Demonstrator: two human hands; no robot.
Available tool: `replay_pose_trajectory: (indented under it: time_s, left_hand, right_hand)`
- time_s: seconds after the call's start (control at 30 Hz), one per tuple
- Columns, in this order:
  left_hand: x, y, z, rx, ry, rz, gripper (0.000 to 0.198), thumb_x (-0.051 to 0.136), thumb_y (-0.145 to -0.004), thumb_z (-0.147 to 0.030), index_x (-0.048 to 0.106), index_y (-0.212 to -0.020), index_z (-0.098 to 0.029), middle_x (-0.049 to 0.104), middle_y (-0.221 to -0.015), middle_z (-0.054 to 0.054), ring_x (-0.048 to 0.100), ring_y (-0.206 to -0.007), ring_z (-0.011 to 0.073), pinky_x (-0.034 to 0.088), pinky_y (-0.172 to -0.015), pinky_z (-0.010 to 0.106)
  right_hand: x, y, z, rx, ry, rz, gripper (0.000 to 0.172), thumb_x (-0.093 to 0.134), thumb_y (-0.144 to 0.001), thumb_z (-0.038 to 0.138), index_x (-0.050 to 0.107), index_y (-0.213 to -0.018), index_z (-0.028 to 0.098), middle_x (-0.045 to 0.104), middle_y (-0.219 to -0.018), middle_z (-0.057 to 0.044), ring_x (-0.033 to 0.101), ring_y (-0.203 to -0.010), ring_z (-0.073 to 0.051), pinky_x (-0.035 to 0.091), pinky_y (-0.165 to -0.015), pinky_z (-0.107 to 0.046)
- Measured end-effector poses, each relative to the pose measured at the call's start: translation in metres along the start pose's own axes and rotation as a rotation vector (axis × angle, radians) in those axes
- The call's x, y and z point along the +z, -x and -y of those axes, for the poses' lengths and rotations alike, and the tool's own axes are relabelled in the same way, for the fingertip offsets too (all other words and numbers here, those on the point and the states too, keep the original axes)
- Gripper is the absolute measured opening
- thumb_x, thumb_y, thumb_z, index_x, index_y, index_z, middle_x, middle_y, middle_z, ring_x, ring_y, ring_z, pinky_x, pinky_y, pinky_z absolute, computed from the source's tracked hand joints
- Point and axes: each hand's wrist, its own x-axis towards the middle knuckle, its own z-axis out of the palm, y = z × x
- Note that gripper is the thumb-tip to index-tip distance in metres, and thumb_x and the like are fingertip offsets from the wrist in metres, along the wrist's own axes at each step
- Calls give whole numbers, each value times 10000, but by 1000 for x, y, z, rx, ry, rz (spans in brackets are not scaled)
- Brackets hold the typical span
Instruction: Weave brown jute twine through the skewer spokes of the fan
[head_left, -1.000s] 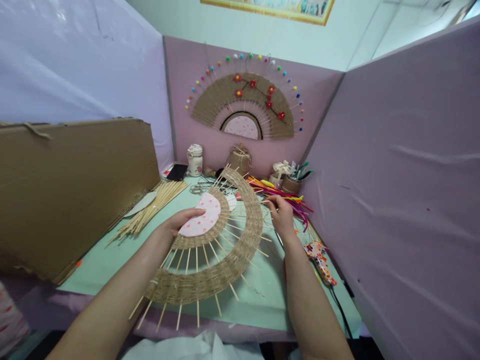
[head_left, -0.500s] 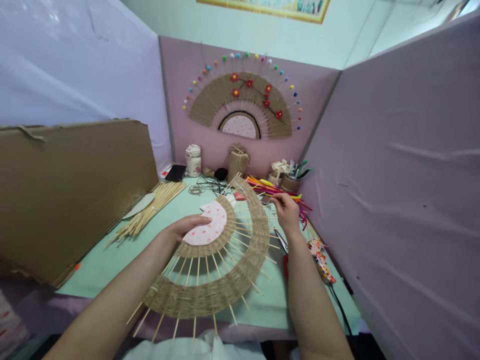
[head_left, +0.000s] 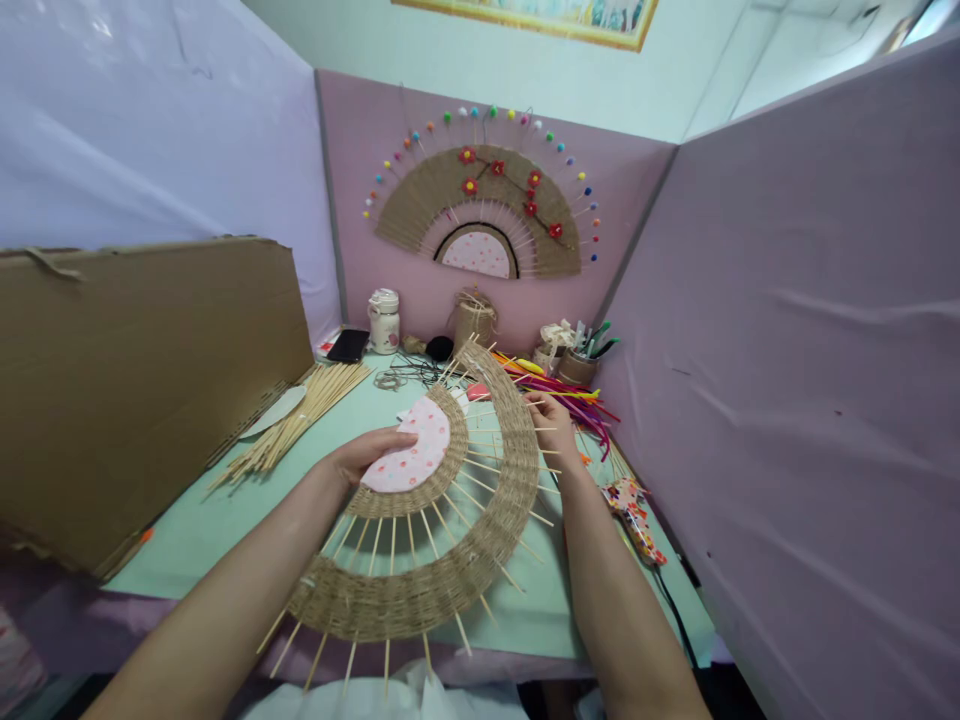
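Observation:
A half-round woven fan of brown twine and thin wooden sticks lies tilted above the green table. Its inner part carries a pink dotted cloth patch. My left hand grips the fan at this patch, thumb on top and the other fingers hidden beneath. At the right outer edge, my right hand has its fingers pinched together among the stick tips. Whatever sits between those fingertips is too small to make out. Bare stick ends stick out all along the outer rim.
Left lie a bundle of sticks and a cardboard sheet. Behind stand a white bottle, a twine-wrapped jar and a pen holder. Colourful pipe cleaners and a patterned glue gun are on the right. A finished fan hangs behind.
My right hand has moved left and slightly down, from beyond the stick tips to the fan's outer edge. My left hand keeps its grip on the fan, which has barely shifted.

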Motion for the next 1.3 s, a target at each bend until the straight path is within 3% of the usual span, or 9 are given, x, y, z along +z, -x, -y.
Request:
replay_pose_trajectory:
  time_s: [0.13,0.27,0.4,0.53,0.67,0.8,1.1,1.3]
  left_hand:
    - [0,3,-7,46,40,17,298,737,-656,-208,651,-904,-69,728,-772,112,673,-612,189,532,-585,266]
    - [-3,11,-23,87,39,23,295,738,-659,-201,646,-909,-74,724,-735,105,666,-587,184,525,-559,257]
    - [-20,19,-36,136,22,15,269,719,-686,-194,645,-920,-82,725,-758,103,670,-600,177,529,-579,250]
    - [-36,26,-35,179,31,48,324,736,-674,-228,643,-947,-80,724,-799,111,679,-641,190,534,-602,262]
    - [-37,23,-20,185,74,15,371,753,-651,-236,632,-963,-76,722,-794,115,678,-628,195,528,-586,267]
    - [-31,16,-4,190,137,-6,370,772,-620,-214,631,-933,-75,723,-770,105,675,-614,183,522,-588,253]
    - [-32,10,9,59,101,8,360,787,-592,-229,642,-881,-70,723,-753,110,669,-601,184,519,-578,258]
    - [-29,14,10,48,74,53,296,727,-649,-189,647,-904,-63,723,-781,112,659,-624,187,507,-609,260]
  right_hand:
    - [9,-3,15,14,-76,12,301,624,-658,466,530,-737,191,547,-638,4,455,-560,-129,359,-539,-252]
    - [19,-19,43,17,-81,153,308,632,-649,460,523,-743,188,540,-628,14,448,-536,-116,360,-521,-245]
    - [23,-42,75,-115,131,204,264,616,-682,428,536,-695,176,494,-570,35,410,-516,-93,324,-497,-222]
    - [31,-58,91,-245,236,289,227,621,-686,382,544,-674,169,505,-582,31,420,-534,-93,330,-503,-220]
    - [41,-64,86,-270,237,381,186,581,-718,352,576,-710,166,557,-636,11,465,-575,-107,375,-553,-233]
    - [37,-65,75,-318,262,455,188,549,-745,345,608,-771,169,603,-712,-12,507,-650,-127,401,-611,-243]
    - [9,-63,72,-336,515,353,199,552,-740,357,610,-738,166,563,-630,4,438,-570,-113,338,-539,-231]
    - [8,-63,71,-348,498,410,174,528,-750,311,629,-770,170,595,-679,-2,457,-599,-114,356,-575,-238]
